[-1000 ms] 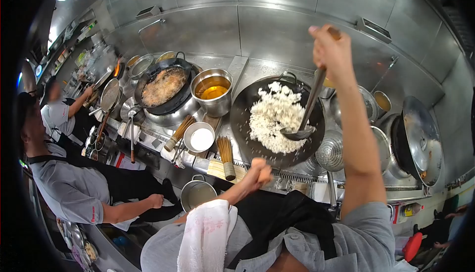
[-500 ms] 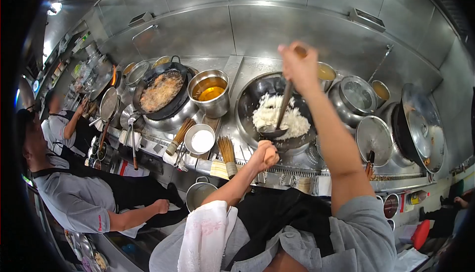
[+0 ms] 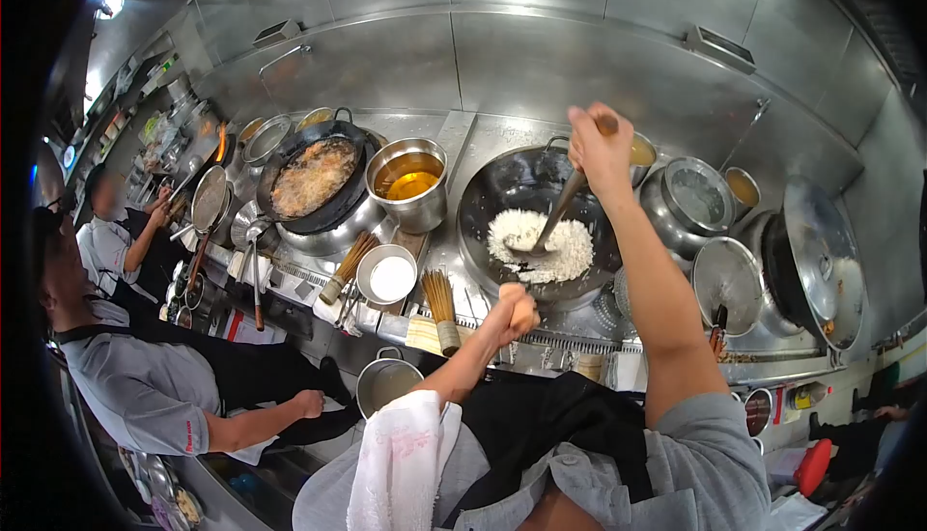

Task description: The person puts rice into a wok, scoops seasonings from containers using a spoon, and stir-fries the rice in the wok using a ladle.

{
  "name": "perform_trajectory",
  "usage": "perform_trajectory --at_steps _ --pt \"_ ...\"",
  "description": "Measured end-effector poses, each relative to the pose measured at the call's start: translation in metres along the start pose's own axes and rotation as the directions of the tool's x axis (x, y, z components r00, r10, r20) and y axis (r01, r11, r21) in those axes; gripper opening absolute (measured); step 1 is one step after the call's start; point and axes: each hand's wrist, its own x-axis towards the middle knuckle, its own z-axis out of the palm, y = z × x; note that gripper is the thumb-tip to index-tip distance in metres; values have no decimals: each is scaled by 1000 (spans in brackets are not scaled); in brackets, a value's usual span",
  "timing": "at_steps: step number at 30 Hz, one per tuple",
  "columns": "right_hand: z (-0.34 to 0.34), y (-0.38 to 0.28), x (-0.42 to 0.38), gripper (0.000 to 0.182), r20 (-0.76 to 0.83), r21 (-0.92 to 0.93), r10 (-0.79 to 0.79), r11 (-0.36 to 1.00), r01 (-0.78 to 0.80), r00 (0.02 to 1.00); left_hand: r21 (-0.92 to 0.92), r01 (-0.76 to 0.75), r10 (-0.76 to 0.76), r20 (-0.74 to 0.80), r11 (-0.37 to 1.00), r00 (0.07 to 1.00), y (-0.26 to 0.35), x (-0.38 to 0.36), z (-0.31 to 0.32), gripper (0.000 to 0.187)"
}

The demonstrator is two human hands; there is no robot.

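Observation:
My right hand (image 3: 601, 153) is wrapped around the upper handle of a ladle (image 3: 564, 205). The ladle slants down to the left, its bowl sunk in white rice (image 3: 552, 259). Under the rice is a large dark wok (image 3: 485, 188) on the range. My left hand (image 3: 514, 316) is closed at the wok's near rim, gripping it there; the part inside the fist is hidden. Left of that hand stands a bamboo wok brush (image 3: 440, 304), with a small white-filled pot (image 3: 388, 273) beyond it.
Left along the range are a steel pot of oil (image 3: 404, 159) and another wok of bubbling food (image 3: 314, 181). Strainers (image 3: 729, 285) and a leaning wok (image 3: 826, 261) stand at right. A co-worker (image 3: 145, 377) is close on the left, another person (image 3: 116, 241) farther off.
My right hand has shifted right and slightly down, and the ladle leans more. The wok's far handle has come into view, and the rice lies lower and more gathered in the wok.

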Motion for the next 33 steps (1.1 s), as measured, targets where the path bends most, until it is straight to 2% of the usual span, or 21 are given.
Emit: perform_trajectory --at_steps 1,2,3,4,5,7,8,9,10,11,12,13,16,18,21,23,24,27,29,31,33 --pt "-9 -1 0 35 -12 -4 -48 999 48 999 15 33 -34 86 999 996 -13 -5 -19 25" --pt "-23 -6 2 35 11 24 -73 997 73 997 28 47 -53 315 999 948 -25 -21 -44 27" --pt "-30 -22 3 35 28 52 -100 994 99 995 68 -11 15 -51 998 999 -42 -47 -34 32" --pt "-35 -39 5 34 46 56 -114 992 112 992 132 9 -26 130 991 991 -66 -34 -86 34" --pt "-37 -54 9 34 51 54 -118 992 116 992 131 4 -22 135 991 991 -59 -38 -71 34" --pt "-36 -76 15 35 -12 75 -29 997 30 1000 113 -13 13 1 993 1000 -37 -56 -34 31" --pt "-36 -87 22 36 -17 73 -24 997 25 1000 9 38 -38 102 999 994 -17 -37 -30 26" --pt "-36 -100 29 37 -15 68 -18 998 19 1000 -34 -22 24 69 999 997 -9 -7 -33 26" --pt "-33 -120 31 37 -10 63 -49 997 49 999 -26 54 -54 3 998 999 8 6 -22 22" --pt "-30 -140 31 37 2 60 -78 995 77 997 -28 -44 44 -18 999 999 13 22 -14 18" --pt "-31 -158 29 36 53 83 -142 987 138 988 -97 -10 14 48 995 999 16 43 -25 15" --pt "-36 -167 28 35 97 115 -207 974 196 973 -82 -15 9 -70 996 997 20 49 -18 16" --pt "-74 -87 37 35 -14 135 -137 981 138 990 -25 78 -80 -97 997 992 27 53 -15 21" --pt "-70 15 23 35 -40 55 -34 998 36 999 -31 118 -119 -51 993 992 25 59 -17 30" --pt "-54 9 36 35 -39 134 -114 984 119 993 -200 130 -153 -101 971 983 48 11 30 34" --pt "-25 -37 33 35 34 156 -157 976 150 987 -91 99 -116 -206 991 972 40 29 21 31" --pt "-14 -50 29 35 100 177 -196 968 176 975 -69 91 -102 -166 993 981 33 43 7 26" --pt "-5 -5 17 34 124 227 -158 966 127 980 -23 76 -79 -161 997 984 35 43 10 17" --pt "-24 43 21 29 265 47 15 998 -29 964 -3 77 -76 -198 997 977 32 39 7 13" --pt "-16 35 36 30 186 -279 -26 957 79 982 -7 49 -49 -99 999 994 29 46 -2 9" --pt "-10 2 49 31 174 -182 -53 980 84 983 -5 47 -48 -133 999 990 26 48 -4 8"
